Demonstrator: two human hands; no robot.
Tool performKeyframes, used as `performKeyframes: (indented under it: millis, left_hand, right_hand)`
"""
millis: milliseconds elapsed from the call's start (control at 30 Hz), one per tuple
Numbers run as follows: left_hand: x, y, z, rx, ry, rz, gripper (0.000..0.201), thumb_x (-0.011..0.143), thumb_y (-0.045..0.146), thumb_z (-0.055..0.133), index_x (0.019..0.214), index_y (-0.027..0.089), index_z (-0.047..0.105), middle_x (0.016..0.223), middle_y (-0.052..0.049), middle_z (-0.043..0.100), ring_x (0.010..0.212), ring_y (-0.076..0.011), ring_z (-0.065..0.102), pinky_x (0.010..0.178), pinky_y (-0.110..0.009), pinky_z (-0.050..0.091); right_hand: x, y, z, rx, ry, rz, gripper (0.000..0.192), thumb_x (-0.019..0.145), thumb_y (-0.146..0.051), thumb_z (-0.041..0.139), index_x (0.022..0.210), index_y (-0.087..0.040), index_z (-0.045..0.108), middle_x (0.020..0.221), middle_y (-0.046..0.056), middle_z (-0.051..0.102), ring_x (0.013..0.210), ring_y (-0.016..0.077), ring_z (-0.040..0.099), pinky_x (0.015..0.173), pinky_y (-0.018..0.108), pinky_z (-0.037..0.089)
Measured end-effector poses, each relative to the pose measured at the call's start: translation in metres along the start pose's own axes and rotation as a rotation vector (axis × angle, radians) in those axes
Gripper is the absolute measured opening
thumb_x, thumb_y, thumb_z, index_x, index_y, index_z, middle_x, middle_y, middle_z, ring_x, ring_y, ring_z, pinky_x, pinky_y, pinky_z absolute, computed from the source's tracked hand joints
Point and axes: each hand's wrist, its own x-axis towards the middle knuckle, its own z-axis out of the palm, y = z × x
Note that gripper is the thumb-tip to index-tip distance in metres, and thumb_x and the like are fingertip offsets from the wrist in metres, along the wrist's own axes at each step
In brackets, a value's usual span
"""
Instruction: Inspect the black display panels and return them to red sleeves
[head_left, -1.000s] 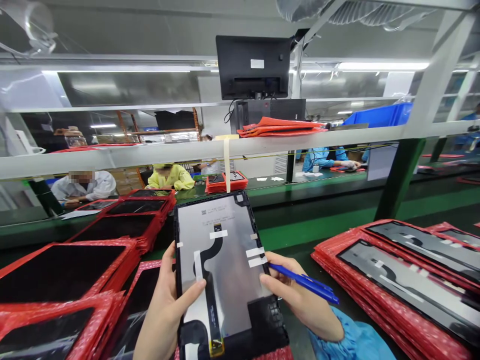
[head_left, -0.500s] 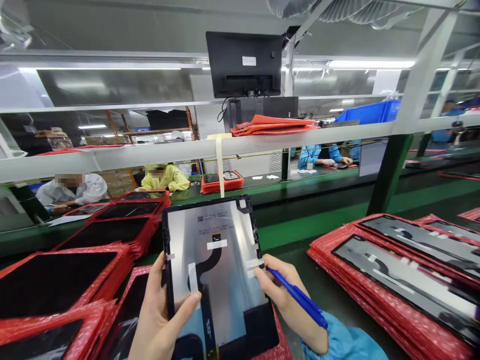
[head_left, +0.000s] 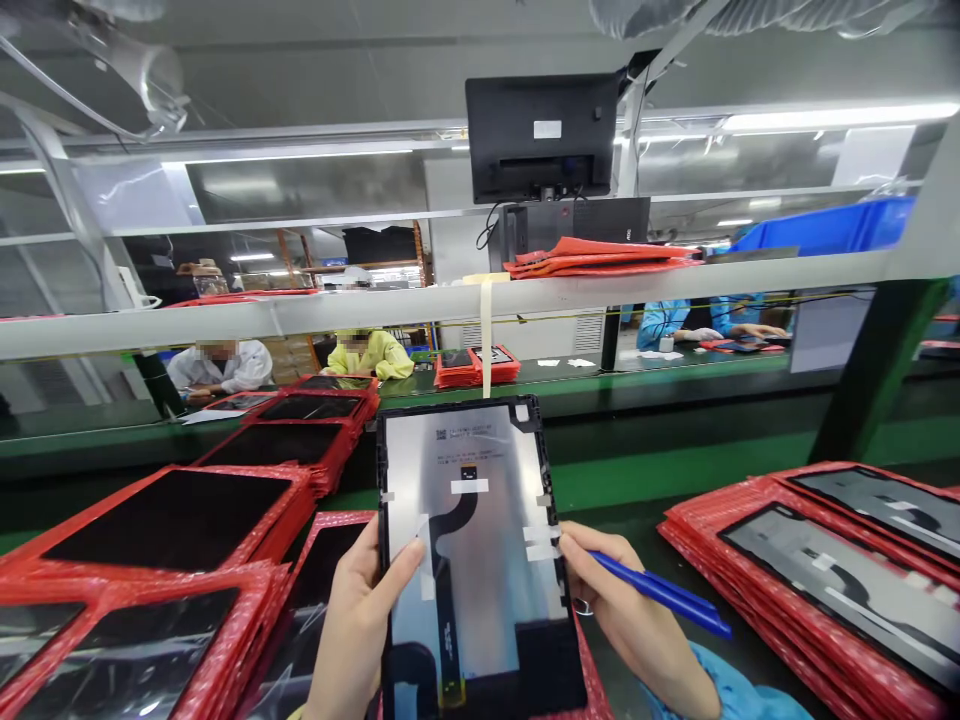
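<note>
I hold a tablet panel (head_left: 487,520) upright in front of me, its silver back facing me, with a black flex cable and white tape strips on it. My left hand (head_left: 360,620) grips its left edge, thumb pressed on the silver surface. My right hand (head_left: 630,620) steadies the right edge by the tape strips and holds a blue pen (head_left: 660,595) that points right.
Stacks of panels in red bubble wrap (head_left: 172,530) lie at left; more (head_left: 825,570) lie at right. A green conveyor (head_left: 675,470) runs behind. A white rail (head_left: 300,310), a monitor (head_left: 544,135), a blue bin (head_left: 832,228) and seated people lie beyond.
The view has shifted, so everything sits further right in the frame. My hands keep the same hold on the panel; the right thumb stays by the tape strips.
</note>
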Motion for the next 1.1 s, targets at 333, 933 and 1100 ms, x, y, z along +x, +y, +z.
performKeyframes:
  millis: [333, 933, 1100]
  left_hand:
    - [0.013, -0.017, -0.015, 0.952, -0.428, 1.363, 0.041, 0.084, 0.002, 0.051, 0.122, 0.011, 0.06, 0.111, -0.011, 0.073, 0.104, -0.02, 0.067, 0.09, -0.025, 0.052]
    - [-0.003, -0.028, 0.01, 0.69, -0.599, 1.415, 0.015, 0.09, 0.019, 0.054, 0.086, 0.022, 0.068, 0.085, -0.001, 0.078, 0.094, -0.0181, 0.071, 0.085, -0.026, 0.056]
    - [-0.021, -0.021, 0.02, 0.325, -0.073, 0.599, 0.013, 0.082, 0.03, 0.064, 0.071, 0.026, 0.07, 0.072, -0.002, 0.075, 0.067, -0.0202, 0.072, 0.067, -0.027, 0.057]
  right_hand:
    - [-0.003, -0.008, 0.009, 0.703, -0.396, 0.219, 0.052, 0.078, -0.057, 0.066, 0.118, -0.023, 0.064, 0.131, 0.011, 0.063, 0.122, 0.0324, 0.056, 0.1, 0.054, 0.043]
    - [-0.012, 0.009, 0.018, 0.569, -0.213, 0.074, 0.065, 0.067, -0.034, 0.083, 0.124, -0.031, 0.051, 0.118, 0.007, 0.069, 0.11, 0.0269, 0.064, 0.091, 0.042, 0.05]
    - [-0.017, 0.001, 0.018, 0.401, -0.234, 0.052, 0.074, 0.063, -0.047, 0.082, 0.128, -0.032, 0.05, 0.124, 0.009, 0.065, 0.119, 0.0318, 0.058, 0.095, 0.045, 0.047]
